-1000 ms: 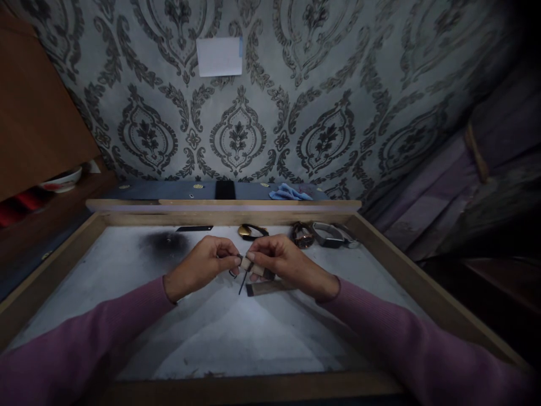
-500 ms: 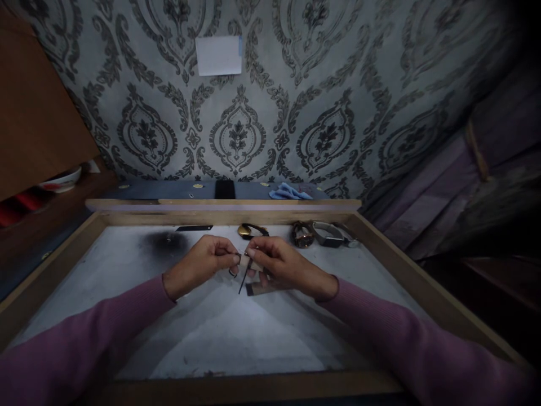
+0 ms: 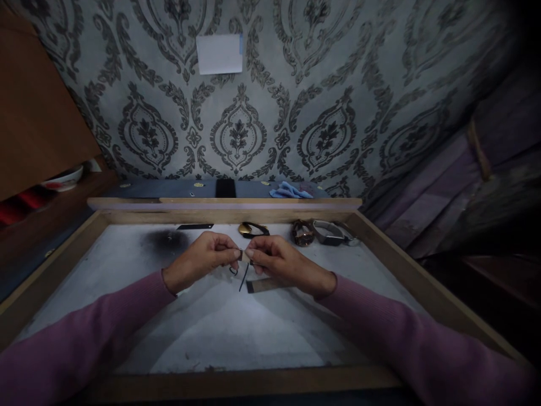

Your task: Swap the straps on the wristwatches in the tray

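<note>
Near the middle of the tray, my left hand (image 3: 209, 256) and my right hand (image 3: 281, 260) almost meet at the fingertips. Both are closed in a pinch around a small pale piece (image 3: 244, 256), mostly covered by the fingers, so its kind cannot be told. From between the hands a thin dark strip (image 3: 243, 278) slants down. A small black loop (image 3: 233, 271) shows just under my left fingertips. Beneath my right hand lies a flat, brownish strip with a dark end (image 3: 268, 285).
Along the far side lie a dark blade-like strip (image 3: 195, 226), a gold watch with black strap (image 3: 245, 229), a brown-and-gold watch (image 3: 303, 233) and a dark-faced watch (image 3: 328, 233). A wooden rim (image 3: 228, 217) borders the white surface. Behind it rests a blue cloth (image 3: 291, 190).
My right fingers have curled in and cover more of the pale piece. More of the flat strip beneath shows now. Both hands otherwise stay in nearly the same place.
</note>
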A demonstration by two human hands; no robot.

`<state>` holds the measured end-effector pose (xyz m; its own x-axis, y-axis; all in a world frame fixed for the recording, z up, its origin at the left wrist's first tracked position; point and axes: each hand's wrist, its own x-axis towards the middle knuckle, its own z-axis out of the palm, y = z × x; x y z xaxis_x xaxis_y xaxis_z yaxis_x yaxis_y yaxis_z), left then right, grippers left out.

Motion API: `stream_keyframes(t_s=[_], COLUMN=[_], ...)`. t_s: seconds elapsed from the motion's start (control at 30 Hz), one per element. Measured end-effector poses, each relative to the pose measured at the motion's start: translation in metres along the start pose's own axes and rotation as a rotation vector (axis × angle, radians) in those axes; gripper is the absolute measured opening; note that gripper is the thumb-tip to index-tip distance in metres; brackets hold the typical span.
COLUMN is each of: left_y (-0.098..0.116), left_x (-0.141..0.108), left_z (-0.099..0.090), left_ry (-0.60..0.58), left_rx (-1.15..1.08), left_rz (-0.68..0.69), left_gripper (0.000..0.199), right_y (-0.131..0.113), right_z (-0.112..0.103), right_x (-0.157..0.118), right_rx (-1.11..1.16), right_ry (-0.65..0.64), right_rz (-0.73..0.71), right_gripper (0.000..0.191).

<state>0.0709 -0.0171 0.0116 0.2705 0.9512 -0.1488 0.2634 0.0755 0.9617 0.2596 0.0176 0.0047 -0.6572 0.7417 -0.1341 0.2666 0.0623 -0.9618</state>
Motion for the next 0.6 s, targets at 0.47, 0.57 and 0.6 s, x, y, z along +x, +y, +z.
stream_keyframes(t_s=[0.47, 0.57, 0.6], left_y=[-0.015, -0.008, -0.005], left_x=[0.002, -0.002, -0.003], left_z=[-0.027, -0.015, -0.011], left_ry=[0.161, 0.096, 0.073], left_rx=[0.669, 0.594, 0.550], left_rz=[0.229, 0.242, 0.239], left_gripper=[0.011, 0.015, 0.016], right_y=[0.001, 0.003, 0.004], right_z=[-0.003, -0.002, -0.001], right_x=[0.002, 0.002, 0.002], right_rx=[0.036, 0.046, 0.052], right_ry=[0.052, 0.058, 0.059], right_rz=[0.035, 0.024, 0.018], right_gripper=[0.024, 0.025, 0.026])
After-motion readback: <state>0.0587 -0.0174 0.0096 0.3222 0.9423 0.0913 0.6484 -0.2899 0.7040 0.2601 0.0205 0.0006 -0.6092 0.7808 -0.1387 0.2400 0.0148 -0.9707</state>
